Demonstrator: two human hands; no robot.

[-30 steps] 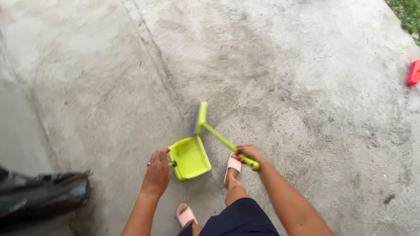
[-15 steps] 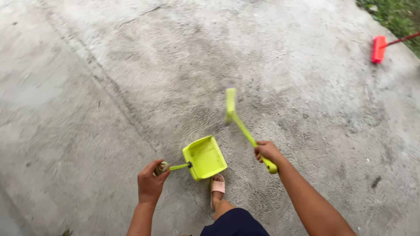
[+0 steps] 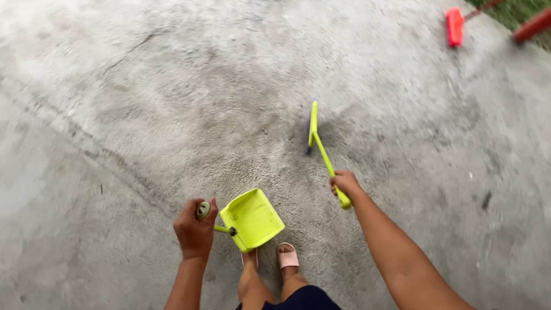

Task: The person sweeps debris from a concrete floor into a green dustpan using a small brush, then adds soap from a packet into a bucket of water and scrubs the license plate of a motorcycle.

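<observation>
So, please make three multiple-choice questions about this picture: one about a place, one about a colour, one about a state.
1. Where is the red broom head?
A. top right, far from the hands
B. inside the dustpan
C. under the sandal

2. What colour is the dustpan?
A. blue
B. yellow-green
C. black

3. How is the brush held?
A. lying loose on the concrete
B. gripped by both hands
C. gripped in the right hand

Answers:
1 A: the red broom head lies near the top right corner.
2 B: the dustpan, held by the left hand, is yellow-green.
3 C: the right hand closes on the handle of the brush.
</observation>
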